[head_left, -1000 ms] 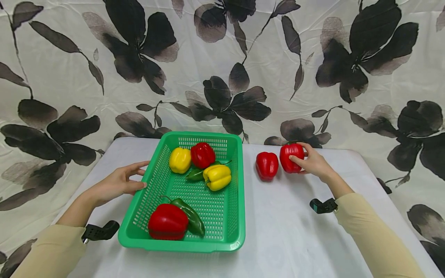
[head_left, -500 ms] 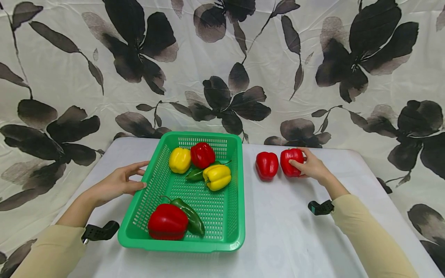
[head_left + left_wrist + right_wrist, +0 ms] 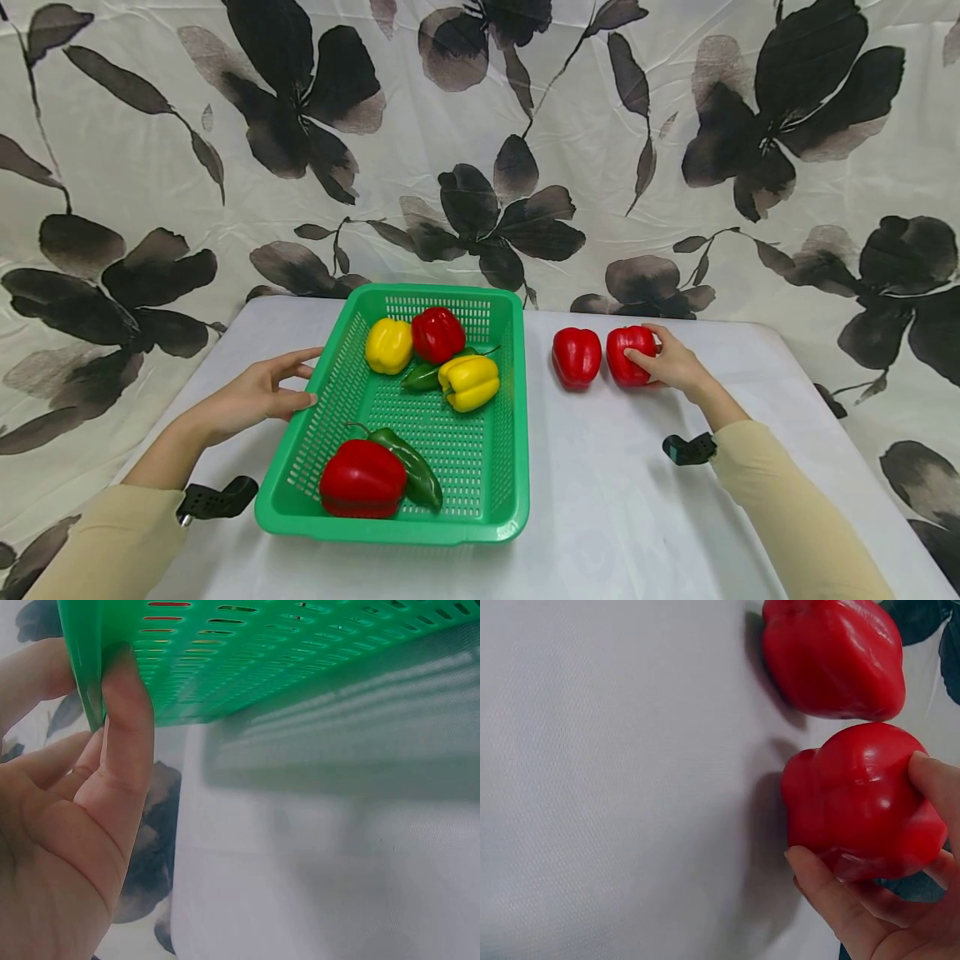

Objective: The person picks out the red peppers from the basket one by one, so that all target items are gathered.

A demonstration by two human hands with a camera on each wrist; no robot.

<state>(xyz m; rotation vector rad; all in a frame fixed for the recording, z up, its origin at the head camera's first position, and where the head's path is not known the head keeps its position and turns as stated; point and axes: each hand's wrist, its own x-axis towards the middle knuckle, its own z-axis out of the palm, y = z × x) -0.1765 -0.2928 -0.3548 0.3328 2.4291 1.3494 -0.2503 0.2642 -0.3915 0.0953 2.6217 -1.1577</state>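
My left hand [image 3: 262, 392] pinches the left rim of a green plastic basket [image 3: 491, 531]; the left wrist view shows the basket's rim [image 3: 84, 667] between thumb and fingers. To the basket's right, my right hand [image 3: 672, 360] grips a red bell pepper [image 3: 628, 357] at the table's far side. Thumb and fingers span that red bell pepper [image 3: 866, 806] in the right wrist view. Just left of it lies another red bell pepper [image 3: 576, 358], with no hand on it. Whether the gripped pepper touches the cloth is hard to tell.
Inside the basket are two yellow bell peppers [image 3: 468, 383], a small red bell pepper [image 3: 438, 336], a large red one [image 3: 362, 479], and green chili peppers [image 3: 411, 468]. White cloth covers the table [image 3: 600, 500]. A floral curtain [image 3: 480, 108] hangs behind its far edge.
My right hand has lowered the red bell pepper slightly toward the table beside the other red one. The left hand and the basket have stayed in place.
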